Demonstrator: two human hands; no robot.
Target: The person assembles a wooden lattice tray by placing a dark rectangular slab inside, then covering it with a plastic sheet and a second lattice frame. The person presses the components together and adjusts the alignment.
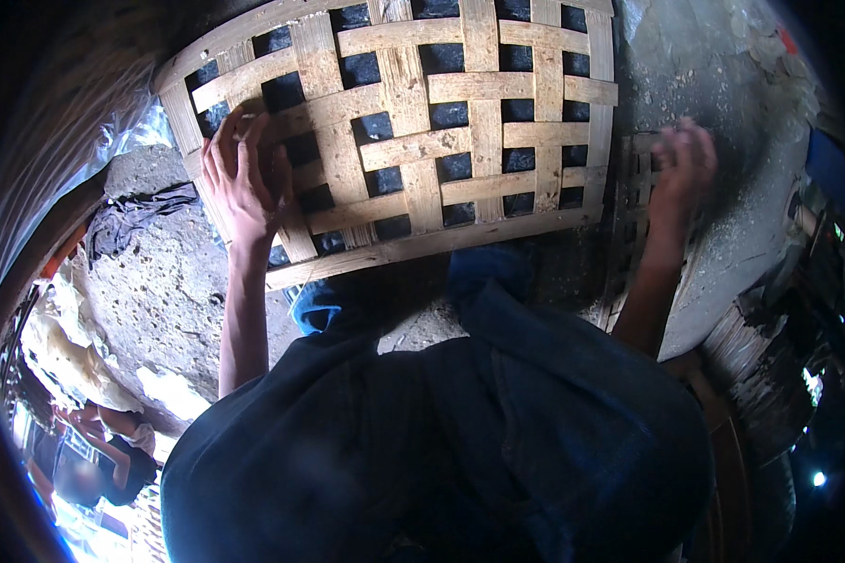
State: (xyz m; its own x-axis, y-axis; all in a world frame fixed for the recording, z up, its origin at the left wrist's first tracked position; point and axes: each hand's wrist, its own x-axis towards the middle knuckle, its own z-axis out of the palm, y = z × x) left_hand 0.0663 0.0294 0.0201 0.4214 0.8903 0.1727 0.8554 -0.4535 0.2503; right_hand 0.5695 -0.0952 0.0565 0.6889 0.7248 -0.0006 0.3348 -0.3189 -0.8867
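Note:
A large woven panel (406,94) of flat pale strips, likely bamboo, lies before me in an open lattice. Dark, shiny material shows through its square gaps. My left hand (244,178) rests on the panel's left part with its fingers apart and slightly bent over the strips. Off the panel's right edge, my right hand (687,164) hovers with half-curled fingers, smeared by motion. I make out nothing held in it. Under that arm, a second, darker lattice (634,202) is partly hidden by the first panel and by shadow.
My knees in dark blue trousers (535,375) are just below the panel. Rough pitted stone or concrete (160,272) and a dark cloth (141,220) lie left. Clear plastic sheeting (667,33) is at upper right. Another person (113,460) is at lower left.

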